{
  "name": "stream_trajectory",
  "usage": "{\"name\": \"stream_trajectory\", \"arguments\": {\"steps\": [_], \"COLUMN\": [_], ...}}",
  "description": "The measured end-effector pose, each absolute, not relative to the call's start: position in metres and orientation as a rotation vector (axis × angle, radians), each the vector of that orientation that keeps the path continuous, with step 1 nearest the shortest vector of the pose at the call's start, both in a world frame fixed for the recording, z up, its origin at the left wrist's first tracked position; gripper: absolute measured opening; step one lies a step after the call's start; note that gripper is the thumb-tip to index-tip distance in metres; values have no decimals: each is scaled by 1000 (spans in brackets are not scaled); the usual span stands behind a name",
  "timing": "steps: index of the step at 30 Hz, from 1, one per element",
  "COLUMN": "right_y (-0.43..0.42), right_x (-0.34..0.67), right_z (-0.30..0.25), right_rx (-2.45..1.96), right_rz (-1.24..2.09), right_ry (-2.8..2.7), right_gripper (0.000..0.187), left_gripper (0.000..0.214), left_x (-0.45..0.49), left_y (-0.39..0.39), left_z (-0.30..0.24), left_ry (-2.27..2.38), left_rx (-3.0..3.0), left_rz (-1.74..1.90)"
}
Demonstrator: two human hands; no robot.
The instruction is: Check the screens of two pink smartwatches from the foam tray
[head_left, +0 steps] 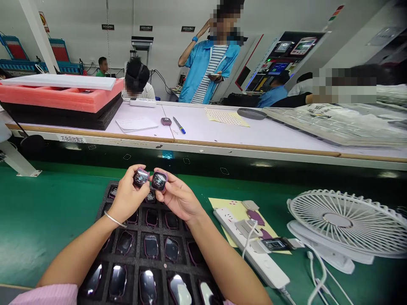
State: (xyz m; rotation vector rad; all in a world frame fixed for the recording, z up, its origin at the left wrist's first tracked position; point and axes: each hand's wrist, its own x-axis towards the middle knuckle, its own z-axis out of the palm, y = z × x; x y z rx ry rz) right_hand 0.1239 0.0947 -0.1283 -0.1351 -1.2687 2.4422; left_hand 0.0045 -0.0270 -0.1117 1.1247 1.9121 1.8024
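Note:
My left hand grips a smartwatch body with a purple case and a lit dark screen. Close beside it, a second purple watch body, its screen also lit, is pinched in the fingers of my right hand. Both screens face up toward me. Under my hands lies a black foam tray, its square pockets filled with more watch bodies, such as one dark-faced watch near the middle. My forearms cover parts of the tray.
Right of the tray are a white power strip with cables, a yellow sheet and a white fan. A raised shelf crosses behind, carrying red foam, a pen and plastic trays. Several people are beyond.

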Motion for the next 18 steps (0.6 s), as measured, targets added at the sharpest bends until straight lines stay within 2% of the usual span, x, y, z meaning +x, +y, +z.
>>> {"name": "stream_trajectory", "arguments": {"steps": [18], "right_y": [99], "right_x": [121], "right_z": [-132], "right_rx": [-50], "right_rz": [2497], "right_ry": [-1177], "right_gripper": [42], "left_gripper": [46], "left_x": [4], "left_y": [-25], "left_z": [-116], "left_ry": [1757], "left_rx": [950], "left_rz": [1878]}}
